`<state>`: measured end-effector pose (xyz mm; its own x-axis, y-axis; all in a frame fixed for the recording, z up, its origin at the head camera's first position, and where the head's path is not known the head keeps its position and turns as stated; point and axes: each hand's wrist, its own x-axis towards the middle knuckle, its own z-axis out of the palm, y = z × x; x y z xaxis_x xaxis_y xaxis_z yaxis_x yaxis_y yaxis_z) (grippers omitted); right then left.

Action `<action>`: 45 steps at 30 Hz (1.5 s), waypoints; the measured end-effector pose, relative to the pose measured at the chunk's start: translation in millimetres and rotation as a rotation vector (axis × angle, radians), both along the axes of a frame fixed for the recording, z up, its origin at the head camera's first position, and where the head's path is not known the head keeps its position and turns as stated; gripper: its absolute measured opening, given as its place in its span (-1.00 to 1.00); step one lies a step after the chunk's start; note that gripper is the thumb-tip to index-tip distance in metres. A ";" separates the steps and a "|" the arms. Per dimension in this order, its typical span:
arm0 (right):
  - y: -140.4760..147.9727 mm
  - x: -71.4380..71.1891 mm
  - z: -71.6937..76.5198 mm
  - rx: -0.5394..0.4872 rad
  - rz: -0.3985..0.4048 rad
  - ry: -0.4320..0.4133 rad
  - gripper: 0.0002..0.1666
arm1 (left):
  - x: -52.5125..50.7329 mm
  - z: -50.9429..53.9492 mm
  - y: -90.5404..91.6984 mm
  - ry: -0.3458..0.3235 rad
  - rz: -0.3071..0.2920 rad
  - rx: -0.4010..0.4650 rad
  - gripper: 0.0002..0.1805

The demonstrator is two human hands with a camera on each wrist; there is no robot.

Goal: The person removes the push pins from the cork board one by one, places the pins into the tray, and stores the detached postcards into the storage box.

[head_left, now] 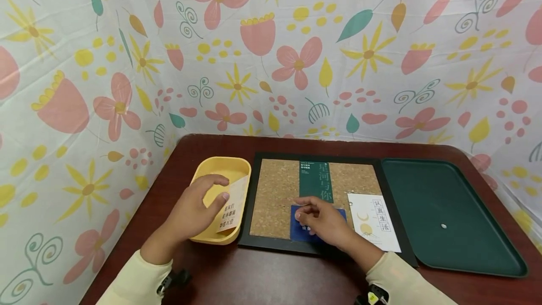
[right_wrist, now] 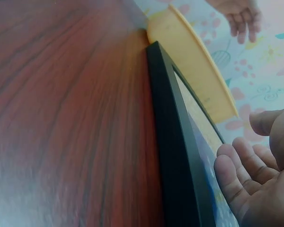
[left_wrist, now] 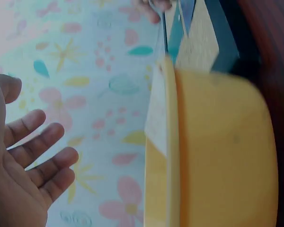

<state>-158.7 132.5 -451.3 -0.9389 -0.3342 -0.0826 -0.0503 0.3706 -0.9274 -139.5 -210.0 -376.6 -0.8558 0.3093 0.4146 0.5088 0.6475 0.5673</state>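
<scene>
My left hand (head_left: 192, 208) hovers over the yellow bin (head_left: 210, 236), its thumb apart from the fingers and nothing between them. In that bin a pale printed card (head_left: 234, 204) leans against the right wall. Over the blue card (head_left: 298, 229) on the framed cork board (head_left: 271, 192) is my right hand (head_left: 328, 222), partly covering it. The right wrist view shows this hand (right_wrist: 255, 179) with loosely bent fingers, its thumb apart and no thing held. Whether the fingertips touch the card is hard to tell. A green card (head_left: 315, 180) and a white card (head_left: 372, 220) also lie on the board.
To the board's right is a dark green tray (head_left: 466, 192) with a small white object (head_left: 443, 226) on it. The board's black frame (head_left: 275, 244) forms a raised edge. Behind the reddish-brown table (head_left: 271, 272) hangs a flowered cloth (head_left: 262, 79).
</scene>
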 end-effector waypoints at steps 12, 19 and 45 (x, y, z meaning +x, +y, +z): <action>22.2 -3.1 -2.2 0.160 -0.001 0.142 -0.55 | 22.0 -11.3 48.9 0.077 -0.313 -0.182 -0.64; 28.3 -3.8 -1.9 0.248 -0.017 0.213 -0.56 | 30.1 -25.6 65.5 0.038 -0.407 -0.284 -0.51; 44.1 -8.9 -3.3 0.708 -0.008 0.623 -0.67 | 33.5 -52.8 96.3 -0.046 -0.557 -0.634 -0.26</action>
